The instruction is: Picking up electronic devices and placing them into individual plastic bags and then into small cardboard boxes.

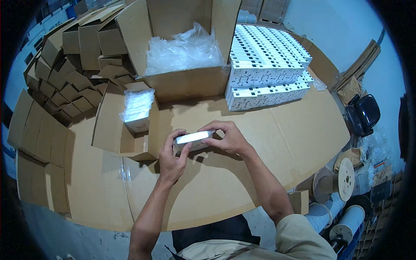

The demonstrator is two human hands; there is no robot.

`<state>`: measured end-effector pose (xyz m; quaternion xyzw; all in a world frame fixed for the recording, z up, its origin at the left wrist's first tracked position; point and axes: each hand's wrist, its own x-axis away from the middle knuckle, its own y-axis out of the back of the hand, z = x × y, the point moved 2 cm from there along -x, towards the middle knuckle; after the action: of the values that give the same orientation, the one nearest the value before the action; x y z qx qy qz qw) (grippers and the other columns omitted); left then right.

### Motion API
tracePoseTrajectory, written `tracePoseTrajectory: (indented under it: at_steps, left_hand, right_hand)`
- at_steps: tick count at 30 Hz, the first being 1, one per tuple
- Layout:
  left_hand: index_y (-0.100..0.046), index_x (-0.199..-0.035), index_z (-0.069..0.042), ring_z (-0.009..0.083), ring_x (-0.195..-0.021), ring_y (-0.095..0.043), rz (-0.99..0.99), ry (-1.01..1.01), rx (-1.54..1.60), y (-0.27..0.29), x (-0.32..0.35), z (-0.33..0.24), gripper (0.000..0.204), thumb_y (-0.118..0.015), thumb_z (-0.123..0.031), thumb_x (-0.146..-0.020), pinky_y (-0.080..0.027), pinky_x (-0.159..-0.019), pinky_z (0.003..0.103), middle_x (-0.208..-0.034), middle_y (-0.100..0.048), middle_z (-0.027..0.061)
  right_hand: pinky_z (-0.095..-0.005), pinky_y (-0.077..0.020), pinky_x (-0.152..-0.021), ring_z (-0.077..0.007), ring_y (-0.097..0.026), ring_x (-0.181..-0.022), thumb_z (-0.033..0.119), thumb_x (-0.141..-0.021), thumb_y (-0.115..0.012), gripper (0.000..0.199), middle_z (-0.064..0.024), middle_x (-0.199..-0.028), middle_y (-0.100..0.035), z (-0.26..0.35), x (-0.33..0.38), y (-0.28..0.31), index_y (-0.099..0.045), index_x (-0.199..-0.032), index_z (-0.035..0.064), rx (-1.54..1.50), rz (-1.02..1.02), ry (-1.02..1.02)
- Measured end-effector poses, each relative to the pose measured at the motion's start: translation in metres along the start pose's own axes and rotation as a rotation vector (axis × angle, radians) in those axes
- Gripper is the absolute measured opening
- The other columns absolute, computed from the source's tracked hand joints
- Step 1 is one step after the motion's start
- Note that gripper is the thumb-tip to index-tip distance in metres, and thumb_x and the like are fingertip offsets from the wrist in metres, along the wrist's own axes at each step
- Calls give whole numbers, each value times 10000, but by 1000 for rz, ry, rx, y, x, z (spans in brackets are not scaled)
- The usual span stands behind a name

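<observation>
Over the middle of the cardboard-covered table, a small white box [193, 138] in clear plastic wrap is held between my two hands. My left hand [173, 158] grips its left end, with fingers behind and thumb in front. My right hand [228, 138] pinches the right end between thumb and fingers. Just left of my hands stands an open carton [106, 123] holding several plastic-wrapped white boxes [138, 106] in a row at its far end; the near part of it shows bare cardboard. The underside of the held box is hidden.
Behind my hands stands a large open carton [186, 84] with clear plastic bags [182, 52]. White printed boxes [264, 71] are stacked at the far right. Folded cartons [89, 47] crowd the left. Spools [346, 178] and a black chair [363, 113] are beyond the table's right edge.
</observation>
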<state>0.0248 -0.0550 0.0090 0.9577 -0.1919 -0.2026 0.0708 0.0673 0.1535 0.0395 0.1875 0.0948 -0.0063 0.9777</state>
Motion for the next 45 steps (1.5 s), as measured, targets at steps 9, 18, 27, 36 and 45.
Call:
tracePoseTrajectory:
  at_steps: [9, 18, 27, 36, 45]
  left_hand:
    - [-543, -1268, 8, 141, -1057, -559, 53, 155, 160, 0, -1, -2, 340, -675, -44, -959, -457, -933, 285, -1124, -592, 55]
    - [-514, -1285, -6, 123, -1017, -546, 107, 252, 135, 3, 1, 3, 375, -684, -61, -955, -465, -874, 285, -1126, -569, 43]
    - [-195, -1525, 87, 436, -1368, -426, 23, 72, -358, 6, 49, -7, 877, -733, -91, -856, -343, -1157, 471, -1462, -404, 323]
    - [-420, -1430, 52, 428, -1404, -370, 153, -34, -695, 21, 99, -30, 667, -702, -224, -892, -296, -1182, 508, -1483, -419, 256]
    - [-551, -1361, -31, 365, -1398, -400, 164, -4, -742, 31, 107, -36, 526, -678, -254, -902, -299, -1178, 516, -1462, -491, 161]
  right_hand:
    - [-299, -512, -799, -141, -648, -860, 123, -818, -806, 284, -63, -958, -747, -4, 0, 0, -758, -1086, 41, 49, 7, 6]
    - [-273, -524, -735, -120, -652, -823, 118, -834, -803, 272, -58, -935, -739, 4, 0, 1, -753, -1087, 33, 54, 10, -42]
    - [-258, -589, -690, -123, -687, -815, 51, -889, -753, 246, -74, -964, -721, -12, -1, -7, -709, -1124, -4, -117, -175, -31]
    - [-333, -610, -866, -174, -672, -979, -8, -953, -660, 270, -125, -1068, -669, -2, -35, -25, -577, -1201, -76, -551, -270, 133]
    - [-370, -623, -908, -202, -664, -1028, -5, -981, -611, 253, -144, -1126, -646, 38, -96, -75, -529, -1211, -73, -628, -164, 147]
